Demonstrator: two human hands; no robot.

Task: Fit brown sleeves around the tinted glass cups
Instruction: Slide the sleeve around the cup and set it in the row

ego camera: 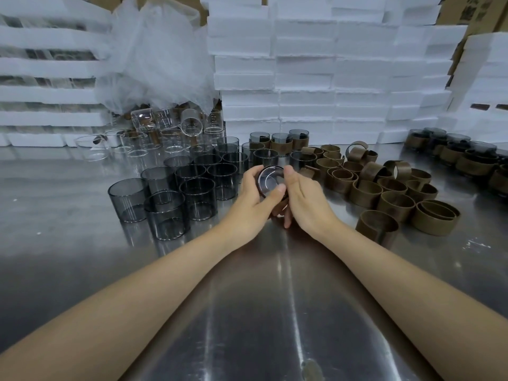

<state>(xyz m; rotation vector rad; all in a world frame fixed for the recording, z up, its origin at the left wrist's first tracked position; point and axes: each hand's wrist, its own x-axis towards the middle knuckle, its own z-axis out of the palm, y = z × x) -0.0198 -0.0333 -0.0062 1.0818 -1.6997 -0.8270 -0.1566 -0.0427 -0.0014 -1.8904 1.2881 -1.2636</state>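
Note:
Both hands hold one tinted glass cup (270, 179) tilted toward me above the steel table, its mouth facing the camera. My left hand (251, 203) grips its left side with the thumb across the lower rim. My right hand (302, 199) grips the right side, fingers curled under it. A bit of brown sleeve (283, 206) shows beneath the cup between the hands. Several bare tinted cups (176, 193) stand to the left. Loose brown sleeves (384, 193) lie in a pile to the right.
Cups wearing sleeves stand at the back centre (280, 143) and far right (464, 158). Clear glass cups (154, 136) sit back left under crumpled plastic wrap (154, 56). White foam blocks (330, 72) form a wall behind. The steel table (261, 312) stretches toward me.

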